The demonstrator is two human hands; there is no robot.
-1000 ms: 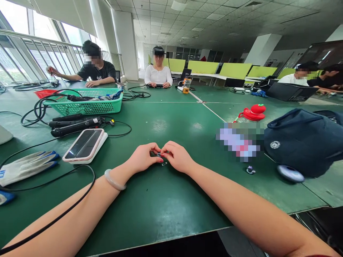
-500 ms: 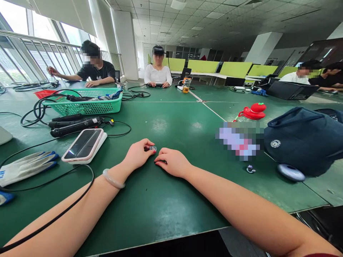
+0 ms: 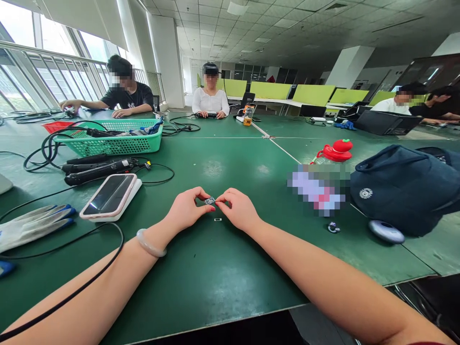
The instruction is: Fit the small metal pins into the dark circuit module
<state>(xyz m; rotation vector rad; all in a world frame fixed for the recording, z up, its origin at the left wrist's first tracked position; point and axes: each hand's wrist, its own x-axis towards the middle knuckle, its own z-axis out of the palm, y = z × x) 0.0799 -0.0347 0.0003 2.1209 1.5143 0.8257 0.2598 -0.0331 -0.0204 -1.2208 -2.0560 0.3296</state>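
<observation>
A small patterned black-and-white piece [image 3: 210,201] is pinched between the thumb and fingers of my left hand [image 3: 189,207], just above the green table [image 3: 230,278]. My right hand [image 3: 239,208] is closed in a pinch, its fingertips meeting the right edge of that same piece. Whether the right fingertips grip anything else is too small to tell. Below the two hands, a tiny white-rimmed dark rectangle [image 3: 218,219] lies flat on the table.
Left are a phone [image 3: 109,195] on a white box, gloves [image 3: 34,225], black tools [image 3: 98,170], cables and a green basket [image 3: 115,143]. Right are a red-lidded bottle [image 3: 335,151], a dark bag [image 3: 406,189] and an oval case [image 3: 386,231]. People sit around the table.
My right hand has come up against the piece in my left hand. The tiny rectangle now shows on the table below them. The person at far left has lowered a raised hand.
</observation>
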